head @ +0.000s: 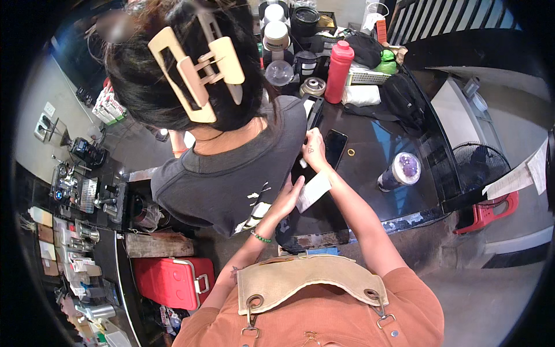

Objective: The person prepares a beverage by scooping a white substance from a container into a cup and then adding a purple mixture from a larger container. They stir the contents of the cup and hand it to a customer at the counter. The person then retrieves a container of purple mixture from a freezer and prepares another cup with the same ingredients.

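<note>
My left hand (pixel 289 194), below a green bead bracelet, has its thumb against a white paper slip (pixel 313 193); its other fingers are partly hidden by the co-worker's shirt. Ahead of it, my right hand (pixel 315 149) has curled fingers at the near end of a black device (pixel 313 110), with a small white scrap (pixel 303 163) under them. What the right fingers grip is hidden. A dark smartphone (pixel 336 145) lies just right of that hand. Farther right on the black counter (pixel 364 204) are a small gold-coloured ring (pixel 350 152) and a lidded cup with a purple drink (pixel 399 171).
A co-worker in a dark grey shirt (pixel 234 173), hair held by a beige claw clip (pixel 199 73), stands close on the left. A red bottle (pixel 339 71), black bag (pixel 403 104) and jars stand behind. A red cooler (pixel 173 282) is lower left, a fan (pixel 479 167) right.
</note>
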Demonstrator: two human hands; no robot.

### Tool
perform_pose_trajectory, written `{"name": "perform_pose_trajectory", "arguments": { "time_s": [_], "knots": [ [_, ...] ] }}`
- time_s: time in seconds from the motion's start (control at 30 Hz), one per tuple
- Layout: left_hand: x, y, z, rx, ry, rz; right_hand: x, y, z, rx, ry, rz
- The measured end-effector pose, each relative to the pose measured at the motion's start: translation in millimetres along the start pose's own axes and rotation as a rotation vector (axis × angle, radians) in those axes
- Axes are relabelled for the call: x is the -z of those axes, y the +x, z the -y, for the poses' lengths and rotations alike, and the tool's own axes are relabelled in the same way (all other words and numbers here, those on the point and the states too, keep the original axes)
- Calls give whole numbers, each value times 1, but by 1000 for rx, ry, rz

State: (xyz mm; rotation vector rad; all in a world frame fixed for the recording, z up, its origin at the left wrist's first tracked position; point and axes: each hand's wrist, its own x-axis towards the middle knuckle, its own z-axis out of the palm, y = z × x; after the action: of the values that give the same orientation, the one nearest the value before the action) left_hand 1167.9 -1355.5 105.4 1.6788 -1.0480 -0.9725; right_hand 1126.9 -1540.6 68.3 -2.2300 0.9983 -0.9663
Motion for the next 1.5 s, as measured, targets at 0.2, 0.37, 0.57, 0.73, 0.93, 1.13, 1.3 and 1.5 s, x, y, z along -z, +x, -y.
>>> {"name": "perform_pose_trajectory", "arguments": {
  "time_s": [0.2,0.37,0.57,0.73,0.93,1.13,1.3,1.5],
  "knots": [
    [-17,9,20,-82,2,-180,37,0,-34,82,190,131],
    [-34,35,26,-158,-144,-49,58,-6,-47,-28,234,228],
    [-37,99,26,-53,-405,105,65,1,-66,-262,696,468],
    [-40,124,25,62,-612,196,44,4,-26,-482,607,21],
    [-28,127,35,83,-643,229,102,-44,48,-311,661,-70],
    [-33,124,15,166,-603,235,154,-204,90,-384,493,173],
    [-34,124,5,190,-472,155,165,-230,94,-417,441,281],
    [-44,136,15,116,-442,40,159,-232,83,-394,463,256]
  ]
}}
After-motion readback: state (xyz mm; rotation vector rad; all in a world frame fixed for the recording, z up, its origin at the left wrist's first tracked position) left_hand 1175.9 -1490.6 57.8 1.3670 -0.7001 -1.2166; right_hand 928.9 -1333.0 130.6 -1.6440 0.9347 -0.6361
